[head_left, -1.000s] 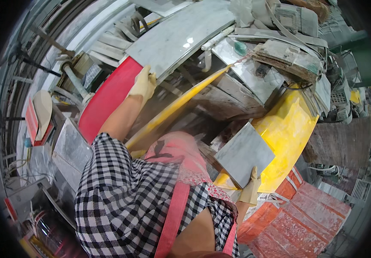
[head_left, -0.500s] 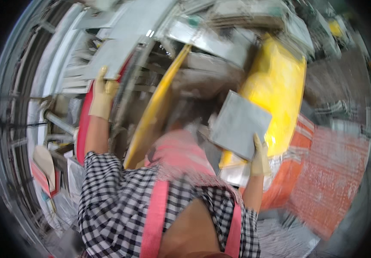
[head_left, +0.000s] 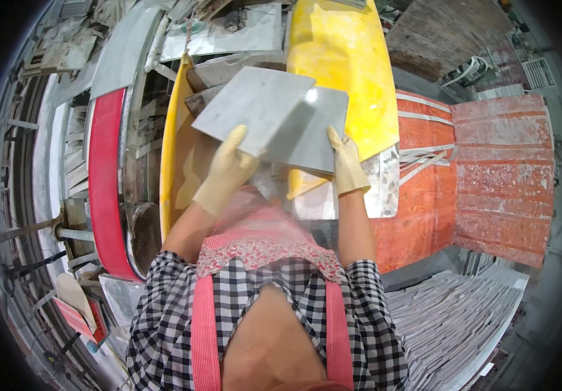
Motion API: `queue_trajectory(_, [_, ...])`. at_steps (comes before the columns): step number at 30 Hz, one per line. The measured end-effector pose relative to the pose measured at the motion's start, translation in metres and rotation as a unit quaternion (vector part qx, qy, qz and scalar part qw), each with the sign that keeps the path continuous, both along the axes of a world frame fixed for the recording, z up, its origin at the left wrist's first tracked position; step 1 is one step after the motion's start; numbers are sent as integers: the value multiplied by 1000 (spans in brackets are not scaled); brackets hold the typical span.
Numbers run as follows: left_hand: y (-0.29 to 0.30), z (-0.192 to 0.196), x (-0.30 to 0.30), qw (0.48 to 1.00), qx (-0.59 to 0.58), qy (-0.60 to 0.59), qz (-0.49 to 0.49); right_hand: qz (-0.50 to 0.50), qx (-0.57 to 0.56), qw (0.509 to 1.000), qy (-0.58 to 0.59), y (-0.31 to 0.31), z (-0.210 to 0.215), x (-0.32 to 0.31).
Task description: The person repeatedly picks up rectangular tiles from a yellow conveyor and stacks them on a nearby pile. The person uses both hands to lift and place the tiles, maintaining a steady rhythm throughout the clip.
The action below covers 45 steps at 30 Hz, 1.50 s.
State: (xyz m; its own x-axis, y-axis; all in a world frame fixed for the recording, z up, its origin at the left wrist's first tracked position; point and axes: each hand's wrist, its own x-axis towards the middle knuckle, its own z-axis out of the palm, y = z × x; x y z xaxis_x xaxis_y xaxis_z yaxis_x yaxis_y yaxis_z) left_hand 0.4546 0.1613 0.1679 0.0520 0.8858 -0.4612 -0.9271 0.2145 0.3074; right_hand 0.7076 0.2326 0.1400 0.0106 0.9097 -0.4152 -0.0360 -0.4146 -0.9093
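Note:
My left hand [head_left: 229, 171], in a cream rubber glove, grips the lower edge of a pale grey square tile [head_left: 258, 104], thumb on top. My right hand [head_left: 347, 163], gloved alike, is closed on the right edge of a darker grey tile [head_left: 317, 133]. Both tiles are held tilted in front of my pink apron [head_left: 248, 228]. The pale tile overlaps the left part of the darker one; whether their faces touch I cannot tell. The fingers under each tile are hidden.
A yellow panel [head_left: 340, 52] rises beyond the tiles, and a yellow upright sheet [head_left: 170, 150] stands left of them. Further left runs a red strip [head_left: 108, 189]. Orange boards [head_left: 418, 228] lie at right, above many stacked thin grey pieces [head_left: 457, 319].
My left hand has come rightward from beside the red strip to the middle, with the pale tile in it. My right hand has raised its tile and moved slightly left. The view has turned.

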Motion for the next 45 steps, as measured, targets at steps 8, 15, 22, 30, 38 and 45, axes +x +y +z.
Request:
queue_trajectory(8, [-4,-18,100,986,61,94,-125,-43,64,997,10,-10,-9,29])
queue_trajectory(15, [0,-48,118,969,-40,113,-216,-50,67,996,14,-16,-14,24])
queue_trajectory(22, [0,-36,124,945,-73,110,-300,-58,24,997,50,-9,-12,27])
queue_trajectory(30, [9,-8,102,828,-62,260,-493,-70,-42,995,63,-15,19,21])
queue_trajectory(38, [55,33,-23,746,-56,502,-435,-58,-7,994,94,-17,9,26])
queue_trajectory(45, [78,-44,-4,793,59,475,-377,-66,-22,997,43,-13,5,23])
